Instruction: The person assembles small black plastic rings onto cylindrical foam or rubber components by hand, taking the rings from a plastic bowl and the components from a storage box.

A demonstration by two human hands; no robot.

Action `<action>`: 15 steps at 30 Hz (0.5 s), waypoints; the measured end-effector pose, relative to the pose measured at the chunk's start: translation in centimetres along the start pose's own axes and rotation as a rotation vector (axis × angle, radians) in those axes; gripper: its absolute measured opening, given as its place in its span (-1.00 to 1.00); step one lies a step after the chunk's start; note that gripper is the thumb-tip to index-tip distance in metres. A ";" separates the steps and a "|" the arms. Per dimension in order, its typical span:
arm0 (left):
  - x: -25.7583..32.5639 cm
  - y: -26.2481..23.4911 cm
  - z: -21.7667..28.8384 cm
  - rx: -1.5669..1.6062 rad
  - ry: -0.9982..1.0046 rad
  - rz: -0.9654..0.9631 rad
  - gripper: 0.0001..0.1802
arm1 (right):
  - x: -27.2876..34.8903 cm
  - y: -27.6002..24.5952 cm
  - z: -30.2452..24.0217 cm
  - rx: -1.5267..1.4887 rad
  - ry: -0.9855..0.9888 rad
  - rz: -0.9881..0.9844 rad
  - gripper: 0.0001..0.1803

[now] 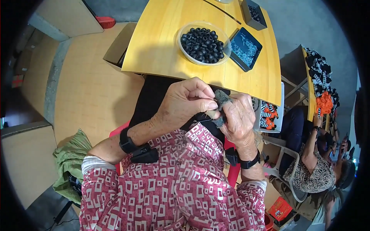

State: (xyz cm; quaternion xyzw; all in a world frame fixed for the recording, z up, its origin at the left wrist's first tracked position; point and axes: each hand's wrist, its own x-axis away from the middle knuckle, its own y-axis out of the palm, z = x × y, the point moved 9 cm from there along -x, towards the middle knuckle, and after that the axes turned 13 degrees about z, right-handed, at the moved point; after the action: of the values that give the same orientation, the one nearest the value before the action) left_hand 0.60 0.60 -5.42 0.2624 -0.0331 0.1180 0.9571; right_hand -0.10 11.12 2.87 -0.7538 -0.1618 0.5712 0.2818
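Observation:
My right hand (pixel 239 117) grips a small dark grey fuzzy piece (pixel 222 97), its ends showing above and below the fingers. Close beside it, my left hand (pixel 189 101) is closed, thumb and forefinger pinched together near the piece. Anything between those fingertips is too small to make out. Both hands are over my lap, just in front of the yellow table (pixel 162 50). Beyond them stands a clear round tub (pixel 181 48) of black, hollow, rounded parts. To its right, a black tray (pixel 246 68) holds tiny pale-blue bits.
A dark box (pixel 263 25) of black pieces sits at the table's far right. A white bin (pixel 278 126) with striped and orange items is right of my hands. Farther right, a seated person (pixel 314 169) reaches toward an orange bundle (pixel 324 103). A green sack (pixel 71 158) lies left.

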 end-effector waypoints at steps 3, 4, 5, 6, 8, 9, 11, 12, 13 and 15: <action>0.1 0.1 0.0 -0.037 0.004 0.016 -0.88 | 0.2 0.0 0.1 -0.003 -0.006 -0.014 -0.72; 0.1 0.0 0.0 -0.048 -0.001 0.021 -0.89 | 0.3 -0.1 0.1 -0.004 -0.009 -0.005 -0.72; 0.1 0.0 -0.1 -0.045 -0.002 0.022 -0.89 | 0.3 -0.2 0.0 -0.004 -0.009 -0.008 -0.72; 0.2 0.0 -0.4 -0.034 -0.042 0.010 -0.90 | 0.3 -0.3 0.2 0.006 0.021 -0.024 -0.71; 0.2 0.0 -0.7 -0.019 -0.082 0.001 -0.89 | 0.5 -0.4 0.8 -0.008 0.069 -0.022 -0.70; 0.2 -0.1 -0.5 -0.074 -0.075 0.005 -0.88 | 0.5 -0.3 1.0 -0.008 0.069 -0.026 -0.70; 0.2 -0.1 -0.4 -0.126 -0.070 0.011 -0.87 | 0.3 -0.6 0.8 0.023 0.028 -0.004 -0.63; 0.3 0.0 -0.7 -0.081 -0.127 -0.011 -0.83 | 0.3 -0.6 0.6 0.022 0.027 -0.007 -0.63; 0.5 0.2 -1.1 -0.037 -0.184 -0.033 -0.78 | 0.2 -0.7 0.8 0.017 0.075 -0.009 -0.69; 0.4 0.1 -0.6 -0.074 -0.165 -0.028 -0.78 | 0.3 -0.8 1.1 0.014 0.124 -0.012 -0.71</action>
State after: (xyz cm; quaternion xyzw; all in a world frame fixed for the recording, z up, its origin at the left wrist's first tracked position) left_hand 0.97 1.05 -5.85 0.2363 -0.1126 0.0810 0.9617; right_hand -1.00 12.18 2.86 -0.7849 -0.1446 0.5226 0.2999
